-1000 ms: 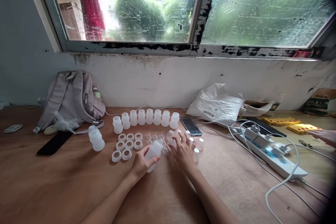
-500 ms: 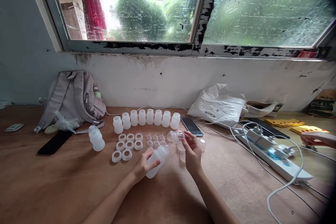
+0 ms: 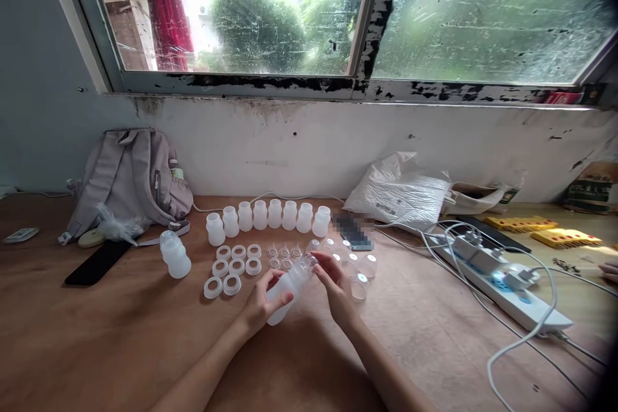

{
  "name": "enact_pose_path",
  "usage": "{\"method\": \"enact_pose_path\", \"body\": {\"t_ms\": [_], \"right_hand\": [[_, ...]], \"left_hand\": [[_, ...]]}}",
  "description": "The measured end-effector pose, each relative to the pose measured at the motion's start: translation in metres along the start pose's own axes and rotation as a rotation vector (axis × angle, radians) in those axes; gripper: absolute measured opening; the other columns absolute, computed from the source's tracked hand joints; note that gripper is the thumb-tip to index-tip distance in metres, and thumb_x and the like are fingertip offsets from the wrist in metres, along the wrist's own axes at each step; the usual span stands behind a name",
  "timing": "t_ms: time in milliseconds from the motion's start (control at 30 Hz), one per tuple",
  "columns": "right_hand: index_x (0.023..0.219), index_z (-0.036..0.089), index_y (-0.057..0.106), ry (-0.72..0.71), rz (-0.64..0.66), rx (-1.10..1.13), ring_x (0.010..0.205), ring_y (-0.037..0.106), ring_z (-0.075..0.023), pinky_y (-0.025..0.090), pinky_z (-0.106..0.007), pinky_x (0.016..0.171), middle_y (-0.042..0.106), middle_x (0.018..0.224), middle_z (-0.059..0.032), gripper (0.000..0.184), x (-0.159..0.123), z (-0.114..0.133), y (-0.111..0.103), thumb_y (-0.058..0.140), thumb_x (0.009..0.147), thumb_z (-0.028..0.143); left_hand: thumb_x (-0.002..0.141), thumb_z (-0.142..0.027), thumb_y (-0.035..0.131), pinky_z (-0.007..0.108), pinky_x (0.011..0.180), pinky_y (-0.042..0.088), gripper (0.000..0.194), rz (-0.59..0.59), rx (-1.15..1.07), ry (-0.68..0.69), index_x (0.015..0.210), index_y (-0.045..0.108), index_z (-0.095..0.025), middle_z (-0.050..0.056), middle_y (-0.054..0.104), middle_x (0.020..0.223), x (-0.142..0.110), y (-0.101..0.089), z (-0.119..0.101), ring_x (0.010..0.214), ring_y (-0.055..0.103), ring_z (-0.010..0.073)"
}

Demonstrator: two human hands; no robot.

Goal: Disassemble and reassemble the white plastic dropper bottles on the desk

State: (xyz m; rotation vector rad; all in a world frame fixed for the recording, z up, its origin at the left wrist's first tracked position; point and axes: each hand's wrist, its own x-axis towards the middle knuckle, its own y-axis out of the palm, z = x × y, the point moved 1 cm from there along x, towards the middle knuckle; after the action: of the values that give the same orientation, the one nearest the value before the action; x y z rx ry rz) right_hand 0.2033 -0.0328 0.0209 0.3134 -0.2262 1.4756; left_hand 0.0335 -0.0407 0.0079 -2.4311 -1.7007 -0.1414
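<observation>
My left hand point(image 3: 263, 299) wraps around a frosted baby bottle point(image 3: 286, 296), tilted with its top toward the upper right. My right hand point(image 3: 340, 286) pinches a clear dome cap point(image 3: 304, 264) at the bottle's top end; whether it is seated there I cannot tell. Right of it, several more clear caps point(image 3: 358, 288) stand on the table. To the left lie several white collar rings point(image 3: 213, 297) in rows, with small clear nipples point(image 3: 273, 262) beside them, partly hidden by my hands. A capped bottle point(image 3: 176, 262) stands apart at the left.
Several open frosted bottles point(image 3: 261, 216) line the back. A phone point(image 3: 355, 235), silver mailer bag point(image 3: 398, 193) and white power strip point(image 3: 516, 299) with loose cables occupy the right. A backpack point(image 3: 132, 174) and black phone point(image 3: 99, 262) lie left. Another person's hand point(image 3: 609, 270) shows at the far right.
My right hand has moved left and brought the clear cap onto the bottle's top end. The bottle stays in my left hand. The other person's hand has drawn back to the right.
</observation>
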Motion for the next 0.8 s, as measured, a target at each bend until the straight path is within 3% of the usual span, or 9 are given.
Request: {"method": "enact_pose_path", "body": {"t_ms": [300,800], "right_hand": [[0.091,0.021,0.058,0.015,-0.017,-0.061,0.086,0.054,-0.0212,0.043,-0.032,0.071,0.061,0.09,-0.0049,0.022,-0.006,-0.008,0.004,0.056,0.076,0.037],[0.095,0.023,0.056,-0.016,0.003,-0.021,0.091,0.054,-0.0205,0.044,-0.033,0.078,0.06,0.093,-0.004,0.022,-0.012,-0.017,0.016,0.052,0.078,0.037]], "left_hand": [[0.068,-0.041,0.061,0.025,0.066,0.039,0.034,-0.08,0.073,0.04,0.087,0.051,-0.015,0.003,0.056,0.076,-0.005,0.005,0.011,0.072,0.052,0.0163],[0.067,-0.037,0.062,0.028,0.07,0.041,0.031,-0.178,0.203,0.067,0.089,0.054,-0.016,0.005,0.059,0.083,-0.008,0.001,0.009,0.077,0.054,0.0189]]}}
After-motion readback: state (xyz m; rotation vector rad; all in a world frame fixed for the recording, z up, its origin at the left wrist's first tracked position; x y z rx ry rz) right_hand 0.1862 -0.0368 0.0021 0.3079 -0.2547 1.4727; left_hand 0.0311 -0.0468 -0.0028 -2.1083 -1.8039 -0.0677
